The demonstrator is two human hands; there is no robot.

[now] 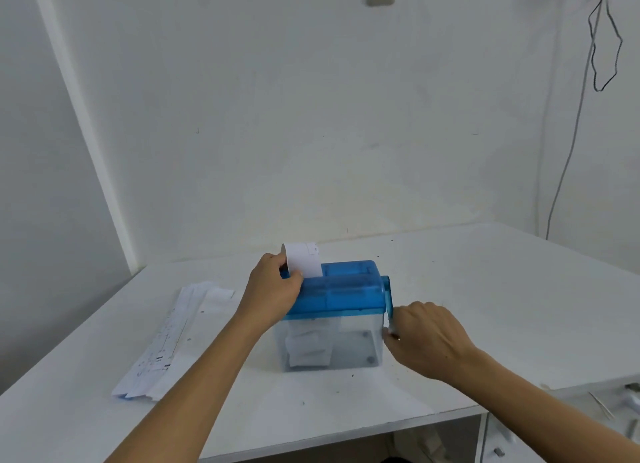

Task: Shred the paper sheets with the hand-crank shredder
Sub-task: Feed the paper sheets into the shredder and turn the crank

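Blue-lidded shredder (341,291) sits mid-table with a paper strip (303,260) upright in the slot's left end, left hand (274,287) pinching the strip's edge, right hand (426,331) curled round the crank (388,298) on the right side, spare sheets (173,338) lying well left.

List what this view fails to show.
Head view.
- Handle of the crank: hidden inside the right hand.
- Left end of the shredder lid: covered by the left hand holding the paper sheet.
- Print on the spare sheets: too small.
- Contents of the bin: blurred by its cloudy wall.
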